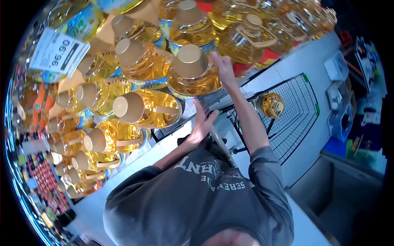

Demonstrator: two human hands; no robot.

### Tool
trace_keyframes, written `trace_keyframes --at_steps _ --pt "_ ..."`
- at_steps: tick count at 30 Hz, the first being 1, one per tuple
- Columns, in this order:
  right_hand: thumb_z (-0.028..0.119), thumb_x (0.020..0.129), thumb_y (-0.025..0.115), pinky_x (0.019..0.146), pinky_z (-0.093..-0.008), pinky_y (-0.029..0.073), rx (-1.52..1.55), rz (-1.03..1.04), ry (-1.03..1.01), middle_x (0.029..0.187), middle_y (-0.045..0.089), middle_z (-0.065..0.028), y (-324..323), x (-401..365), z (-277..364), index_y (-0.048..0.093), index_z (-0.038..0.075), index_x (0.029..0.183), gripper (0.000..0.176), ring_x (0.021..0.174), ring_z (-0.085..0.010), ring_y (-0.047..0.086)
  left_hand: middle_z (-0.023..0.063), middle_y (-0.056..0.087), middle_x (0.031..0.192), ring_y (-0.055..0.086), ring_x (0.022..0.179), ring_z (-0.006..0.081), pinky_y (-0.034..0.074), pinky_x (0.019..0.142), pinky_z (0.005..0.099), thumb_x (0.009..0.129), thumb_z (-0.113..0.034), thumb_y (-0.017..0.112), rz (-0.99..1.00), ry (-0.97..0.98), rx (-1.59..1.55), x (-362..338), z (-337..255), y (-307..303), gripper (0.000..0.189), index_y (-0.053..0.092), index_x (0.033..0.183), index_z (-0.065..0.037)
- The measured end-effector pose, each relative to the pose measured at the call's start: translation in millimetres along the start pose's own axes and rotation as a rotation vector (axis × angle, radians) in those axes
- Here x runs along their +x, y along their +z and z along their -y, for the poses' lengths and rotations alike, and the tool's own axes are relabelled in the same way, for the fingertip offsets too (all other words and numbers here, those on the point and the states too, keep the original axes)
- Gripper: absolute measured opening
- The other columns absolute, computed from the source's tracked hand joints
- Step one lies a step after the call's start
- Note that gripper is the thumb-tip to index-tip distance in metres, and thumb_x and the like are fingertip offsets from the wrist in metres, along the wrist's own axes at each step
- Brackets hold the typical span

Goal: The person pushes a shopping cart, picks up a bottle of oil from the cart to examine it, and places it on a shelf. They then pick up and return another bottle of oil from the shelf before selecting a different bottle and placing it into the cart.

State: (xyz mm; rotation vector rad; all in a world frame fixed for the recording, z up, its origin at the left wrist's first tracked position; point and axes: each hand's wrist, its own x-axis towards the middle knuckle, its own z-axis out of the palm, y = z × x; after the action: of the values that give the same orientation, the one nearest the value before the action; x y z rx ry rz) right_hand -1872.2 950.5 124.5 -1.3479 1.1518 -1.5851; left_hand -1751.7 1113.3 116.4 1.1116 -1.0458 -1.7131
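Observation:
A large bottle of golden oil with a wide tan cap (191,61) stands at the front edge of the display, between my hands. At its right side is my right hand (225,69), its visible fingers stretched out near the bottle; whether they touch it is unclear. My left hand (200,125) is below the same bottle, fingers spread and nothing held. Left of that hand, another oil bottle (154,108) leans with its cap toward the left. Similar bottles (145,61) surround these two.
A wire shopping cart (293,110) with green corners stands on the right, holding one oil bottle (271,105). A price sign (58,53) is at the upper left. Plastic bins (338,96) are at the far right. More oil bottles (246,39) continue along the top.

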Motion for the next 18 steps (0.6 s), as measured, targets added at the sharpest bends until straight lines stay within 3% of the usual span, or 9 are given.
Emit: trace_keyframes --at_steps 1,2,5,7,8,9,10,13,18 --pt "0.033 0.097 0.059 0.046 -0.0342 0.022 -0.057 -0.011 -0.093 0.05 0.028 0.0022 -2.1 2.5 5.1 0.041 -0.003 0.057 0.057 0.049 -0.0076 0.029 0.0255 0.001 0.16 0.018 0.146 0.0319 0.022 0.117 0.0409 0.096 -0.021 0.059 0.026 0.093 -0.008 6.6 3.4 1.1 0.105 -0.033 0.144 -0.004" --pt "0.029 0.1 0.054 0.054 -0.0286 0.033 -0.159 0.186 0.164 0.059 0.049 0.0006 -16.2 4.4 8.8 0.052 -0.004 0.07 0.046 0.058 -0.0089 0.039 0.0255 0.001 0.16 0.018 0.146 0.0319 0.022 0.117 0.0409 0.096 -0.021 0.059 0.054 0.102 0.011 8.9 6.2 2.7 0.105 -0.033 0.144 -0.004" --pt "0.028 0.101 0.052 0.058 -0.0307 0.037 -0.15 0.143 0.177 0.065 0.05 -0.0039 -16.4 -6.8 -3.5 0.05 -0.007 0.079 0.041 0.062 -0.0122 0.04 0.0261 0.006 0.159 0.034 0.139 0.0306 0.03 0.113 0.0383 0.095 -0.02 0.06 -0.176 -0.073 0.012 3.7 9.3 7.6 0.102 -0.026 0.148 -0.005" --pt "0.026 0.097 0.055 0.062 -0.0397 0.044 -0.197 -0.048 -0.094 0.079 0.063 -0.0144 -15.0 -23.3 -2.1 0.06 -0.004 0.088 0.032 0.069 -0.026 0.06 0.0266 0.008 0.159 0.037 0.137 0.0305 0.032 0.112 0.0374 0.095 -0.02 0.06 -0.177 -0.088 0.083 -2.6 9.1 7.1 0.102 -0.024 0.149 -0.005" --pt "0.026 0.097 0.055 0.062 -0.0397 0.044 -0.189 -0.057 -0.095 0.079 0.063 -0.0144 -18.3 -34.9 -1.4 0.06 -0.004 0.088 0.032 0.069 -0.026 0.06 0.0271 0.01 0.159 0.04 0.135 0.0303 0.035 0.11 0.0365 0.094 -0.02 0.061 -0.182 -0.107 0.14 -5.9 10.0 7.4 0.101 -0.022 0.15 -0.004" --pt "0.024 0.095 0.057 0.074 -0.041 0.046 -0.385 -0.102 -0.212 0.095 0.063 -0.0173 -24.7 -49.4 9.0 0.06 -0.003 0.098 0.027 0.084 -0.0321 0.06 0.0275 0.024 0.155 0.048 0.128 0.0304 0.04 0.105 0.0344 0.092 -0.018 0.062 -0.249 -0.073 0.199 -8.5 20.1 10.0 0.091 -0.002 0.154 0.0" --pt "0.022 0.093 0.058 0.085 -0.0424 0.048 -0.583 -0.146 -0.326 0.111 0.063 -0.0201 -32.4 -66.7 17.3 0.06 -0.002 0.108 0.028 0.099 -0.0383 0.06 0.0275 0.024 0.155 0.048 0.128 0.0304 0.04 0.105 0.0344 0.092 -0.018 0.062 -0.248 -0.072 0.206 -8.5 37.0 3.9 0.091 -0.002 0.154 0.0" --pt "0.016 0.088 0.064 0.095 -0.0412 0.045 -0.588 -0.126 -0.15 0.116 0.062 -0.0192 -67.5 -135.9 21.6 0.062 -0.002 0.111 0.029 0.109 -0.0367 0.058 0.0221 0.05 0.136 0.055 0.119 0.0319 0.044 0.099 0.0346 0.089 -0.015 0.064 -0.032 0.174 0.527 -16.1 55.4 5.3 0.057 0.041 0.138 0.002" --pt "0.008 0.083 0.065 0.095 -0.0402 0.045 -0.764 -0.301 0.095 0.114 0.062 -0.0192 -138.7 -265.2 21.1 0.062 -0.003 0.109 0.029 0.108 -0.0366 0.059 0.0215 0.057 0.124 0.056 0.115 0.0369 0.045 0.098 0.0401 0.085 -0.009 0.063 0.214 0.347 0.718 -14.0 50.7 37.4 0.046 0.051 0.128 0.001"
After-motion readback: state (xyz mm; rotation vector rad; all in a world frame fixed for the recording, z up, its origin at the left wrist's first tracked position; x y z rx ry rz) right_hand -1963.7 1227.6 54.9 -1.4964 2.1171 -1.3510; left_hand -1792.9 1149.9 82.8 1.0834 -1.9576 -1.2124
